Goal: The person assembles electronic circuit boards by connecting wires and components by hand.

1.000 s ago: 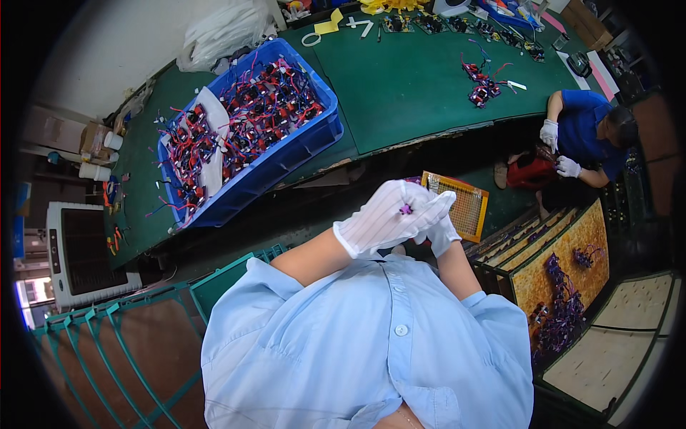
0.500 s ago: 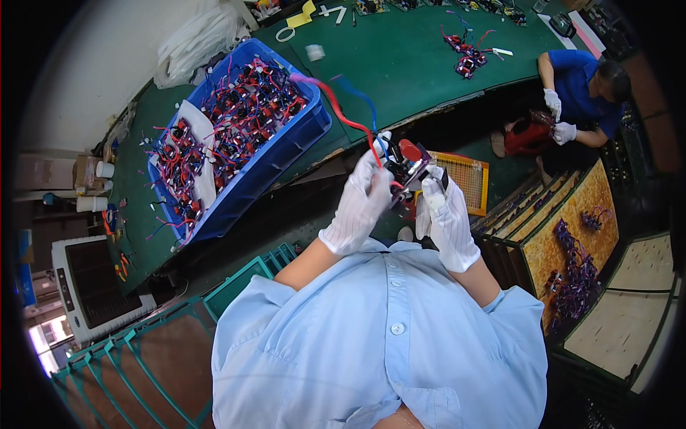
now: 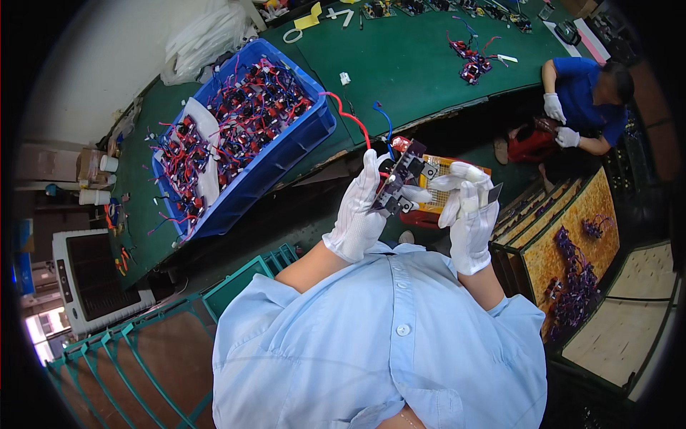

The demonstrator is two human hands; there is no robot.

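Observation:
In front of my chest, my left hand (image 3: 358,209), in a white glove, is closed round a small purple circuit board (image 3: 404,175). The board is tilted, with dark square parts facing me. A red wire (image 3: 348,114) and a blue wire (image 3: 386,120) rise from it toward the bench. To its right, my gloved right hand (image 3: 468,218) has bent fingers, with the fingertips close to the board's edge. A thin dark flat piece (image 3: 495,191) sticks out beside its fingers; the rest of it is hidden by the glove.
A blue bin (image 3: 286,159) full of wired boards stands on the green bench (image 3: 400,61). More boards (image 3: 471,63) lie farther right. Below are a yellow-framed rack (image 3: 437,187) and stacked panels (image 3: 572,239). A co-worker in blue (image 3: 589,93) sits at right.
The board has turned so its dark parts face me. My right hand has drawn right, off the board, and the dark flat piece shows more clearly. The view has shifted slightly.

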